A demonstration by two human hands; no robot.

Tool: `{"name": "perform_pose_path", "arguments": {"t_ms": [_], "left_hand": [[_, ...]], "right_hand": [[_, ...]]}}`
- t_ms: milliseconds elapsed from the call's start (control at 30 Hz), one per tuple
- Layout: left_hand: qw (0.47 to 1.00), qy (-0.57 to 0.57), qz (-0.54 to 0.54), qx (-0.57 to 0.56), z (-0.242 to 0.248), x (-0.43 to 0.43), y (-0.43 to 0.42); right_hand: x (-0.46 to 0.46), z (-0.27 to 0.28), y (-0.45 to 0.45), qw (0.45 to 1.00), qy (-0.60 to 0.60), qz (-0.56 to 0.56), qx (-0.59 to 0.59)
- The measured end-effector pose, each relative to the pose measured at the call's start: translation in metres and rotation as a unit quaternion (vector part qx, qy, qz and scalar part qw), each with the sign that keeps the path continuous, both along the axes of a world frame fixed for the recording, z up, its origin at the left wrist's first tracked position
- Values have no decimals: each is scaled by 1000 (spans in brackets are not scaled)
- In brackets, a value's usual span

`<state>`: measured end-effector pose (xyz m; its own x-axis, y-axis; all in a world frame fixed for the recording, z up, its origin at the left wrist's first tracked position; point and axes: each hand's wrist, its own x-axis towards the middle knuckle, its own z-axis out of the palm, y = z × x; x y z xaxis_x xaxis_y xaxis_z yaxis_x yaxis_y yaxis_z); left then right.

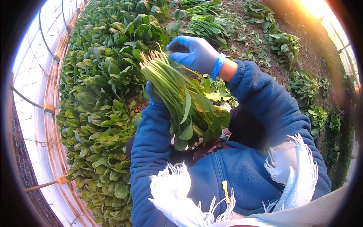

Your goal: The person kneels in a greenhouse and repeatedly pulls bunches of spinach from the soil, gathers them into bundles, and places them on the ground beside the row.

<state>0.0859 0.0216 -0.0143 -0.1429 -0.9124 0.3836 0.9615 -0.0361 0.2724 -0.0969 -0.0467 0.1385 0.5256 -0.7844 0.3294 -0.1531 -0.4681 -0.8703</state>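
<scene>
A large bunch of spinach [173,88] lies tilted across the middle, its reddish cut root ends at the upper left and its leaves hanging down at the lower right. My left hand [153,93], in a blue glove, grips the bunch from below; most of its fingers are hidden behind the stems. Above the stems is my right hand [194,54], also blue-gloved, with its thumb and fingers curved around a gap beside the root ends. Whether it holds a thin stem cannot be told.
Dense growing spinach [99,99] fills the left side, along the greenhouse's plastic wall [37,71]. Cut bunches [211,27] lie on the soil ahead, and more bunches [303,85] form a row at the right. Loose leaves [255,54] are scattered between them.
</scene>
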Motion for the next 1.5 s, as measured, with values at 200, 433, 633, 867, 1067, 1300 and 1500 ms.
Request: {"name": "perform_pose_path", "arguments": {"t_ms": [200,433,633,867,1067,1300,1500], "left_hand": [[978,-149,120,83,11,0,6],[967,-176,158,97,14,-1,5],[965,-177,164,101,15,2,9],[997,-68,45,-10,6,7,2],[993,-103,58,-2,-1,9,-3],[991,-70,84,84,7,11,6],[989,-87,98,68,13,10,12]], "right_hand": [[-13,4,18,987,147,52,32],[-2,11,25,972,220,57,61],[-2,4,2,948,73,122,284],[-7,-15,-7,934,-31,212,284],[-13,-22,-15,869,-136,275,389],[-21,-16,-21,848,-141,315,402],[-67,29,-33,951,197,155,180]]}}
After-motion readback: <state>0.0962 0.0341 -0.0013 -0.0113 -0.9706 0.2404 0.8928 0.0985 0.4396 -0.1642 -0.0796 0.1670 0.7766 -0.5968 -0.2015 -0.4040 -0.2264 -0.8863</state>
